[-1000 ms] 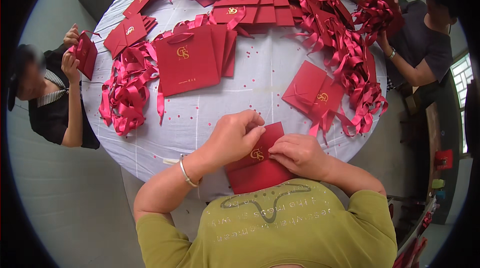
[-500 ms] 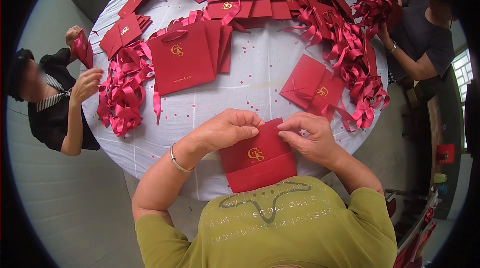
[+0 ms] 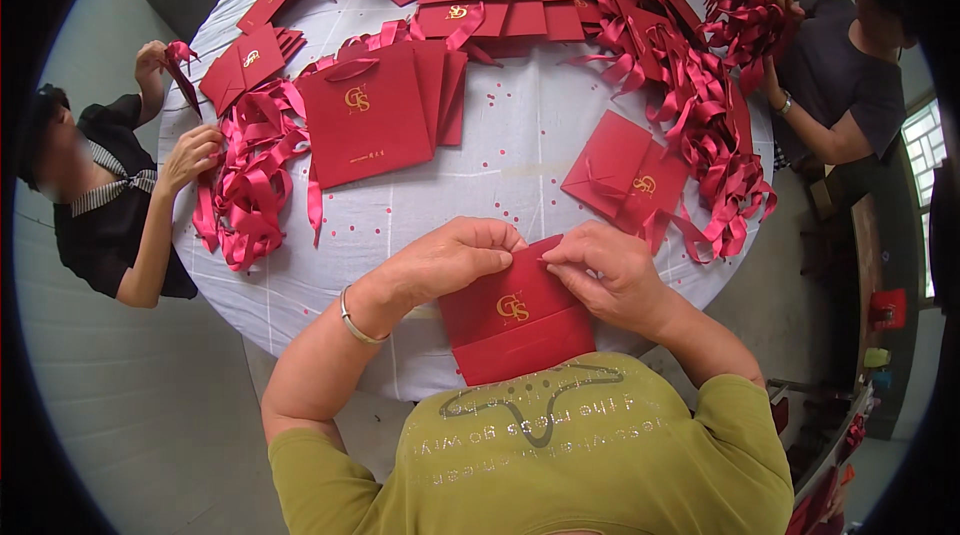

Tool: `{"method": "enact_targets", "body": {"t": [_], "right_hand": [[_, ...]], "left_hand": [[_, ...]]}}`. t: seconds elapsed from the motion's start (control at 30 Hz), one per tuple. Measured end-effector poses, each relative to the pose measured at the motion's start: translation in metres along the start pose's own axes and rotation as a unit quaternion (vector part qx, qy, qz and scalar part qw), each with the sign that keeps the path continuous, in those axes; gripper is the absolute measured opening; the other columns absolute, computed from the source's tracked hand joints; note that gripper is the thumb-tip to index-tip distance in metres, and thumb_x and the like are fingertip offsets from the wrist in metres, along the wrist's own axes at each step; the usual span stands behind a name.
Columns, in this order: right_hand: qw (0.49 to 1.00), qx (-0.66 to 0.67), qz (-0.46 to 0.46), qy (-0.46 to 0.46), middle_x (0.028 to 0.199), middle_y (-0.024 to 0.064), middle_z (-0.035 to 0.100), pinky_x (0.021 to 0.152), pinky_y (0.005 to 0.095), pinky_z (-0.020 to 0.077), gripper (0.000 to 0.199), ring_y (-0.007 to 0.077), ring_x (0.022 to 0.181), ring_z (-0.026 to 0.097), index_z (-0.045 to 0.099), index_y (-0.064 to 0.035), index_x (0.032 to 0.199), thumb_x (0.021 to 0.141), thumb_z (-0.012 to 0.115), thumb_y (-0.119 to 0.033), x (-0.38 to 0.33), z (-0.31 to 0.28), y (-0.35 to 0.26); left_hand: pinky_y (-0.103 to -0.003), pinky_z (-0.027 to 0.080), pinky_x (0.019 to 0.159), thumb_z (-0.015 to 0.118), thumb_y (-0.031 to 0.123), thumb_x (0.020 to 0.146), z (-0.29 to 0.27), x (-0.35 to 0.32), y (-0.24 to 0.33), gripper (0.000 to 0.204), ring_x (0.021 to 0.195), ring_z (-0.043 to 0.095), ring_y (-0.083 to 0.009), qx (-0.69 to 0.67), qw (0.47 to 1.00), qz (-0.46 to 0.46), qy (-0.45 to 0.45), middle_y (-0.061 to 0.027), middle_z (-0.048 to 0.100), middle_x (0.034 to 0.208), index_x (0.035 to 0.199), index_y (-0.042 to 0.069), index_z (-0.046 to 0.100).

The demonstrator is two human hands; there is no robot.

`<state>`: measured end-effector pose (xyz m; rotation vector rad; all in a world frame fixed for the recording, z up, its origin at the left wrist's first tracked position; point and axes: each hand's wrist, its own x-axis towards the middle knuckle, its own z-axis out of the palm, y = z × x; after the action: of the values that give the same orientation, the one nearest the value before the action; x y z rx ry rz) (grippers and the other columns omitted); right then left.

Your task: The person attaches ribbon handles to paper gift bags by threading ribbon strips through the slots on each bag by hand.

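Observation:
Close in front of me a red paper gift bag (image 3: pixel 515 320) with a gold emblem lies folded flat, its near end against my green shirt. My left hand (image 3: pixel 455 255) grips its top edge between thumb and fingers, near the left corner. At the right part of that edge my right hand (image 3: pixel 605 270) is closed in a pinch, thumb and forefinger together over the bag's face. Whatever is between those fingertips is too small to make out.
Red bags with ribbon handles (image 3: pixel 365 115) stand and lie round the white-covered table (image 3: pixel 480 185), with ribbon heaps at both sides. Another flat bag (image 3: pixel 630 170) lies ahead on the right. Small red dots are scattered about. People (image 3: pixel 110 185) handle bags at left, right and far side.
My right hand's fingertips have shifted slightly left and down along the bag's top. My left hand has stayed put. The person at left has turned their bag edge-on.

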<state>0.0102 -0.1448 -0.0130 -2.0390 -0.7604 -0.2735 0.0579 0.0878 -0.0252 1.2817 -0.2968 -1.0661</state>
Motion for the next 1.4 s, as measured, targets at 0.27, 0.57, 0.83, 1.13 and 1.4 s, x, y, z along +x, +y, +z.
{"method": "enact_targets", "body": {"t": [0.27, 0.57, 0.83, 1.13, 1.4], "right_hand": [[0.988, -0.144, -0.053, -0.032, 0.078, 0.0083, 0.06, 0.054, 0.0345, 0.051, 0.011, 0.0247, 0.064, 0.063, 0.063, -0.0047, 0.084, 0.075, 0.069, -0.003, 0.003, 0.005, -0.005], [0.945, -0.264, 0.018, -0.192, 0.077, 0.0148, 0.061, 0.06, 0.0411, 0.0527, 0.005, 0.032, 0.068, 0.064, 0.06, -0.0022, 0.077, 0.073, 0.061, -0.004, 0.025, 0.009, -0.03], [0.982, -0.114, 0.083, -0.129, 0.075, 0.0138, 0.062, 0.062, 0.0412, 0.0499, 0.012, 0.0316, 0.069, 0.063, 0.064, -0.0033, 0.079, 0.076, 0.073, -0.011, 0.028, 0.004, -0.006], [0.918, 0.174, 0.281, -0.218, 0.082, 0.0026, 0.065, 0.063, 0.0224, 0.0468, 0.013, 0.0071, 0.071, 0.058, 0.064, 0.0001, 0.094, 0.087, 0.066, -0.01, 0.063, -0.03, 0.01], [0.76, 0.113, 0.27, -0.581, 0.083, -0.0016, 0.066, 0.065, 0.0249, 0.0434, 0.025, 0.0084, 0.071, 0.055, 0.07, -0.0049, 0.104, 0.083, 0.073, -0.018, 0.121, -0.024, 0.028]], "left_hand": [[-0.022, 0.047, 0.083, 0.048, 0.005, 0.098, 0.004, 0.0, -0.005, 0.018, 0.089, 0.058, -0.0059, 0.038, 0.999, 0.028, 0.023, -0.001, 0.065, 0.099, 0.111, -0.002, 0.059], [-0.025, 0.046, 0.071, 0.051, 0.002, 0.093, 0.012, 0.004, -0.016, 0.015, 0.078, 0.053, -0.0079, 0.116, 0.984, 0.086, 0.107, -0.0023, 0.062, 0.082, 0.103, -0.003, 0.062], [-0.024, 0.048, 0.073, 0.052, 0.001, 0.094, 0.011, 0.001, -0.018, 0.015, 0.082, 0.056, -0.0064, 0.175, 0.972, 0.097, 0.126, -0.003, 0.064, 0.089, 0.105, -0.004, 0.061], [-0.027, 0.049, 0.054, 0.076, 0.011, 0.079, 0.042, -0.001, -0.008, 0.019, 0.057, 0.063, -0.0119, 0.413, 0.836, 0.22, 0.285, -0.0077, 0.066, 0.065, 0.083, 0.001, 0.061], [-0.031, 0.049, 0.05, 0.08, 0.012, 0.075, 0.061, -0.009, -0.002, 0.021, 0.055, 0.065, -0.0234, 0.524, 0.736, 0.306, 0.301, -0.0094, 0.065, 0.065, 0.081, 0.006, 0.06]]}}
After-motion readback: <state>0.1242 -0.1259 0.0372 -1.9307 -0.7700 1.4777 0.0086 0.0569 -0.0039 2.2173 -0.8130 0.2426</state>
